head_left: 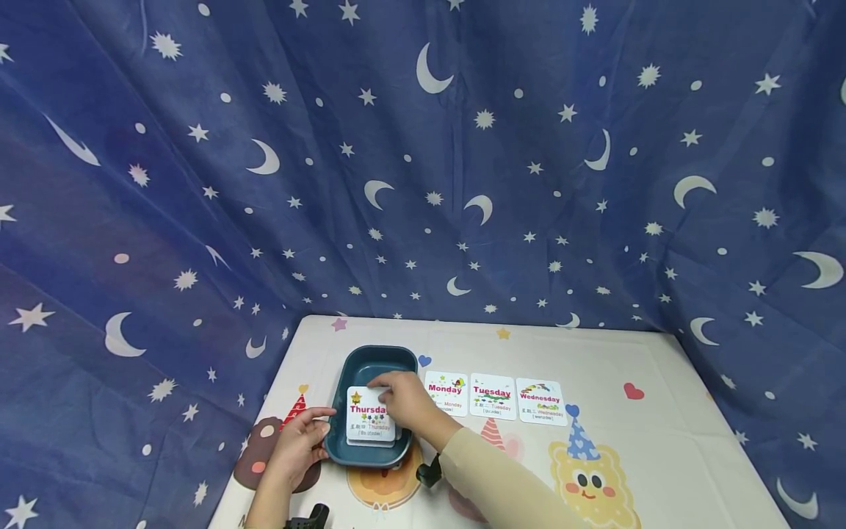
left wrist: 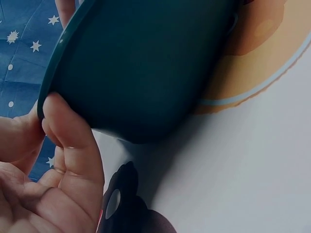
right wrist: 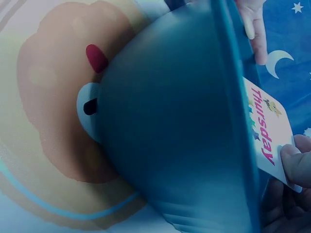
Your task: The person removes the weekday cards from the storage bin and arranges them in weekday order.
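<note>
A teal plastic tray point(head_left: 377, 356) stands at the left of the table. My left hand point(head_left: 296, 447) grips its left rim, fingers and thumb curled on the wall, as the left wrist view shows up close point(left wrist: 73, 150). With my right hand point(head_left: 413, 400) I pinch the Thursday card point(head_left: 370, 425) by its upper right edge, over the tray. In the right wrist view the thumb lies on the face of that card point(right wrist: 265, 128), which shows above the rim. Under it the edge of at least one more white card peeks out.
Right of the tray, a Monday card point(head_left: 445, 382), a Tuesday card point(head_left: 492, 406) and a Wednesday card point(head_left: 540, 411) lie face up in a row. The white tablecloth point(head_left: 687, 463) has cartoon prints. A blue star-and-moon curtain point(head_left: 463, 169) hangs behind and at the sides.
</note>
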{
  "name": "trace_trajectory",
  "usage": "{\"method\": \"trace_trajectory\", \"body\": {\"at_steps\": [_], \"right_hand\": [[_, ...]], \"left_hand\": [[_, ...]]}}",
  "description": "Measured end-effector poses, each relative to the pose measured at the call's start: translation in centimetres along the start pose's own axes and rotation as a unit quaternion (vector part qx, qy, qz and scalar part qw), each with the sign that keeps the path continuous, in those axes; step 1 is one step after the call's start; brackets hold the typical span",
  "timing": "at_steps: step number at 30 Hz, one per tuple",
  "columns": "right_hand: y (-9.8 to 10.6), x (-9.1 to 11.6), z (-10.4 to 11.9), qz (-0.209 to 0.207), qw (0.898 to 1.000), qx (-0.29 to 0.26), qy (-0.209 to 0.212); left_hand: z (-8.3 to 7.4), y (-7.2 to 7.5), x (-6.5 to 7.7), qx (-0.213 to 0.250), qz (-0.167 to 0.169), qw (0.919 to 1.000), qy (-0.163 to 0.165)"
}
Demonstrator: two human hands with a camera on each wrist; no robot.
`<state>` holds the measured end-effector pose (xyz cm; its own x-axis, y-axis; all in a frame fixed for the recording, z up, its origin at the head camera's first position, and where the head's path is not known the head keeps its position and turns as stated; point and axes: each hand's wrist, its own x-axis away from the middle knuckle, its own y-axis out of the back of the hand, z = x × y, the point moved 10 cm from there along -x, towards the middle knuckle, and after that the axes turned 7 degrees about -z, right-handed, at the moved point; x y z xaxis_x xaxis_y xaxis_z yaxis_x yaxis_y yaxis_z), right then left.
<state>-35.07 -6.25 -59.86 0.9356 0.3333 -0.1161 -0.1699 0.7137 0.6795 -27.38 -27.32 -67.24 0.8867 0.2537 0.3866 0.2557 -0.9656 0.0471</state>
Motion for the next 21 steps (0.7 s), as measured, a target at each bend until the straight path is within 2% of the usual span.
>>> {"method": "trace_trajectory", "body": {"at_steps": [10, 21], "right_hand": [[1.2, 0.3, -1.0, -0.019, 0.997, -0.056, -0.044], [3.0, 0.6, -1.4, -0.033, 0.994, -0.093, -0.055]], "left_hand": [[0.1, 0.2, -0.2, -0.006, -0.004, 1.0000, -0.001], [-0.1, -0.1, -0.2, 0.002, 0.011, 0.9998, -0.018]]}}
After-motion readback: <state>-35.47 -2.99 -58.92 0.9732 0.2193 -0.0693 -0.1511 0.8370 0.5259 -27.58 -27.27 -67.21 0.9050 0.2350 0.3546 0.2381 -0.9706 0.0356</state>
